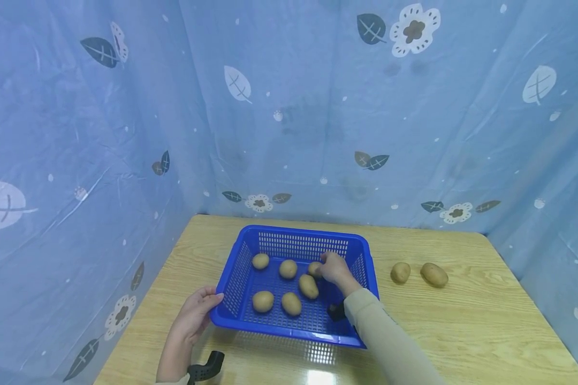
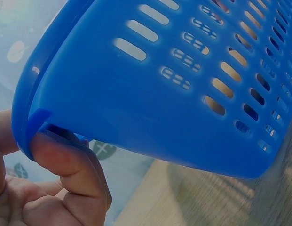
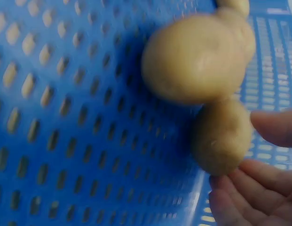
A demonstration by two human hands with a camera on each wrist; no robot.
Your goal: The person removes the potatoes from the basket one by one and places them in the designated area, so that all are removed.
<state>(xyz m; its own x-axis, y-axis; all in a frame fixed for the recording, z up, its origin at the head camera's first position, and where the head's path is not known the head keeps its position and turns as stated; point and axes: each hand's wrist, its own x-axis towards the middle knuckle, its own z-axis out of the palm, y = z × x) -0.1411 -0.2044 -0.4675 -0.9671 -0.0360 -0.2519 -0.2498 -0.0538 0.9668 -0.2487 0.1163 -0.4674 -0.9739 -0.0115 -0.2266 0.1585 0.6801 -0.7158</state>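
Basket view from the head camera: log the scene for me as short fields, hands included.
Basket: blue, over the table
In basket: six potatoes, counting the one at the right hand
Outside basket: two potatoes, on the table to the basket's right
Left hand: grips the basket's left rim
Right hand: inside the basket, fingers touching one potato; firmness of hold unclear
Backdrop: blue cloth with leaf and flower prints
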